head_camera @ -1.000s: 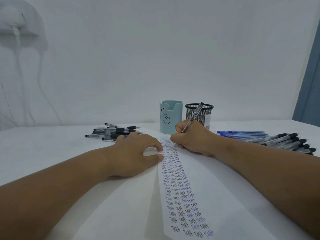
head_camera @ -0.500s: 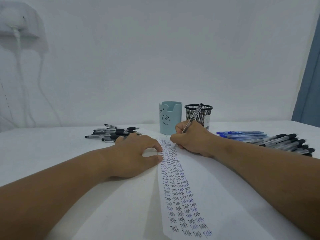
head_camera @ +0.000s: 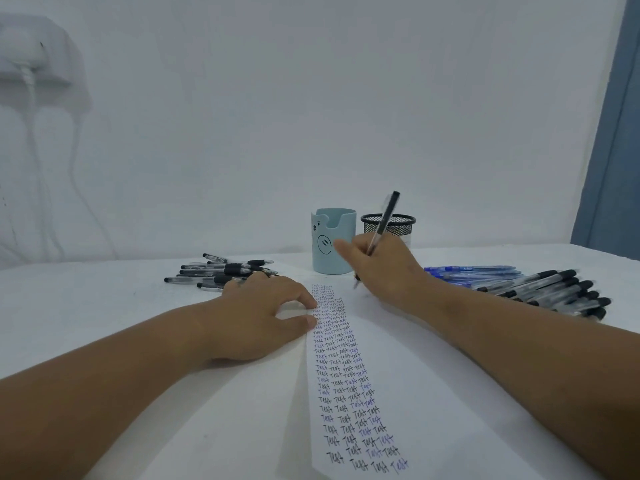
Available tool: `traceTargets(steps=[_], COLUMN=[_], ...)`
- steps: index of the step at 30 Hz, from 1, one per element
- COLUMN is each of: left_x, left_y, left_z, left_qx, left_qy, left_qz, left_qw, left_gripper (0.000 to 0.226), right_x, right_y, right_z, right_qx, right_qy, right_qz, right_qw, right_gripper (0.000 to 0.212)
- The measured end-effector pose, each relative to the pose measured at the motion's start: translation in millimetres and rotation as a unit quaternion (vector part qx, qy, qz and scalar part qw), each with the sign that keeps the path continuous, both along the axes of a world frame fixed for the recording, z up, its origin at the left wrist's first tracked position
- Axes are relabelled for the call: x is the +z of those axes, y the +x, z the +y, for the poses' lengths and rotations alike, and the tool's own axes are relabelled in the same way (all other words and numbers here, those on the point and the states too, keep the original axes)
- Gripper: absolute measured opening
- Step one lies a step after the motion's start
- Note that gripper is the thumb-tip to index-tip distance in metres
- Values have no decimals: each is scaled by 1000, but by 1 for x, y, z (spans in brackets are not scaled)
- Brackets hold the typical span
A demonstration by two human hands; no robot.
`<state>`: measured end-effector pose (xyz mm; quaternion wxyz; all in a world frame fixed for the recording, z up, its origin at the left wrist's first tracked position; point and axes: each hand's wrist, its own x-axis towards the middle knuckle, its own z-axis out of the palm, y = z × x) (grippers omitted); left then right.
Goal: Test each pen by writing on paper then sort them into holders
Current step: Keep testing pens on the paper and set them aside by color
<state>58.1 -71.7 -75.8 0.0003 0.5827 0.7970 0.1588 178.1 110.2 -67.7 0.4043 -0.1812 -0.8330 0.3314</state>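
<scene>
Now lifted off paper (head_camera: 433, 393), R hand (head_camera: 384, 268) gripping clear black-capped pen (head_camera: 381, 230), tilted steeper than before; L hand (head_camera: 263, 313) flat, fingers relaxed, pressing sheet.

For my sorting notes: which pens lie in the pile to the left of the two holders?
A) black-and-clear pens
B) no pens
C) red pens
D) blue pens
A: the left pile, beyond the left hand and left of the light blue holder, shows clear barrels with black grips; the blue pens lie on the right.
</scene>
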Motion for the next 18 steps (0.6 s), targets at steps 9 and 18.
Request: traceTargets(steps=[9,18], left_x=[0,-1], left_y=[2,7], left_z=[-1,-2], left_qx=[7,10], left_qy=[5,26], left_qz=[1,12], left_qw=[1000,1000], left_gripper=[28,28], right_x=[14,9], right_y=[20,21], right_z=[-6,-4], right_qx=[36,33], right_qy=[79,167], right_qz=[-10,-113], right_qw=[996,979], right_gripper=[24,21])
